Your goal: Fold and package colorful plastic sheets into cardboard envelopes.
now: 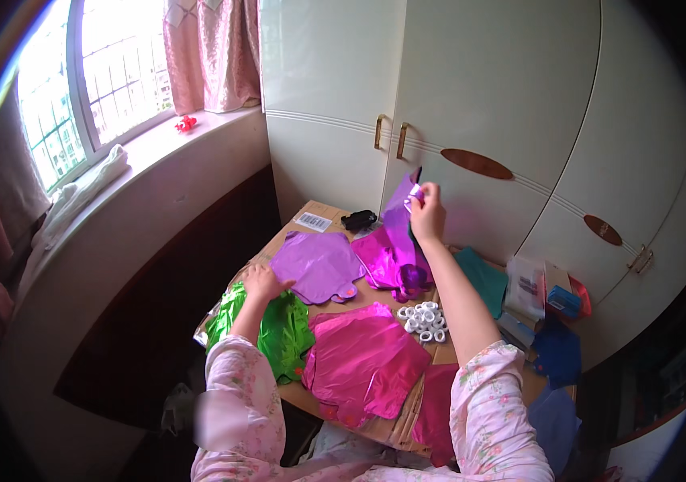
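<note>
Purple foil (397, 222) hung above the surface (320, 209), its upper part pinched in the right hand (423, 206); it looked light, limp and slippery, best held by an edge. The left hand (267, 282) lay loosely spread at green foil (284, 333).

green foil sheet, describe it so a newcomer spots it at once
In front of the cream wardrobe stands a brown cardboard-covered table. At its left side, partly beneath the person's left hand, lies a crumpled, shiny green foil sheet. Its bright green sets it apart from the lilac foil sheet and pink foil sheet beside it.
</note>
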The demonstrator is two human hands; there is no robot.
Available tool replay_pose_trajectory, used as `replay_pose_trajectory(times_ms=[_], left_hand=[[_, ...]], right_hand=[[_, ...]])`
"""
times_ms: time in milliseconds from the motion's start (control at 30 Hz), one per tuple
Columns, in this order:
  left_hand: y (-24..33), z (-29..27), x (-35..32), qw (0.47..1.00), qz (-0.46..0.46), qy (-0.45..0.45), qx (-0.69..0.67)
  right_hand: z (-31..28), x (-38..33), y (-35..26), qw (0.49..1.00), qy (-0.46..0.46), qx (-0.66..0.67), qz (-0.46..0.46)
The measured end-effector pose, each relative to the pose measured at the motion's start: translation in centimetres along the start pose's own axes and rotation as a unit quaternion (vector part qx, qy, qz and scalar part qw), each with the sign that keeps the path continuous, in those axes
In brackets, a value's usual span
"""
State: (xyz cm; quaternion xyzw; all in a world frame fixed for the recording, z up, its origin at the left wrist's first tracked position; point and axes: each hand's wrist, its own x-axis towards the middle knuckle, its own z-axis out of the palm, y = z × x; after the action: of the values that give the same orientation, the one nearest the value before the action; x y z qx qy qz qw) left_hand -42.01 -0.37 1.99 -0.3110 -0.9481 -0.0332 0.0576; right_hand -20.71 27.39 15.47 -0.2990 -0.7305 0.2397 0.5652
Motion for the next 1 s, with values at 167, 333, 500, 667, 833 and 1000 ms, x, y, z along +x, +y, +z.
replay_pose_trajectory(times_ms=[167,333,500,667,833,1000], left_hand=[[-1.4,-4.4,-4.0,0.997,0.048,-0.030,-0.045],[-7.9,-4.1,-11.5,0.996,0.037,0.004,-0.078],[-9.9,-1.5,-16.3,0.993,0.016,-0.081,-0.088],[-10.8,1.6,-16.6,0.964,0.065,0.049,-0.254],[-10.6,1.2,-16.8,0.949,0.084,0.119,-0.280],[-11.3,-0.3,-18.3,0.943,0.078,0.100,-0.309]], right_hand=[[0.8,-2.8,-4.9,0.962,-0.141,-0.054,-0.228],[3.1,-12.7,-12.3,0.841,-0.210,0.093,-0.490],[4.8,-25.6,-11.1,0.714,-0.382,0.077,-0.582],[5.2,-31.2,-9.0,0.666,-0.509,0.068,-0.541],[4.3,-31.3,-9.5,0.669,-0.466,0.060,-0.577],[3.8,-31.8,-9.5,0.712,-0.454,0.047,-0.534]])
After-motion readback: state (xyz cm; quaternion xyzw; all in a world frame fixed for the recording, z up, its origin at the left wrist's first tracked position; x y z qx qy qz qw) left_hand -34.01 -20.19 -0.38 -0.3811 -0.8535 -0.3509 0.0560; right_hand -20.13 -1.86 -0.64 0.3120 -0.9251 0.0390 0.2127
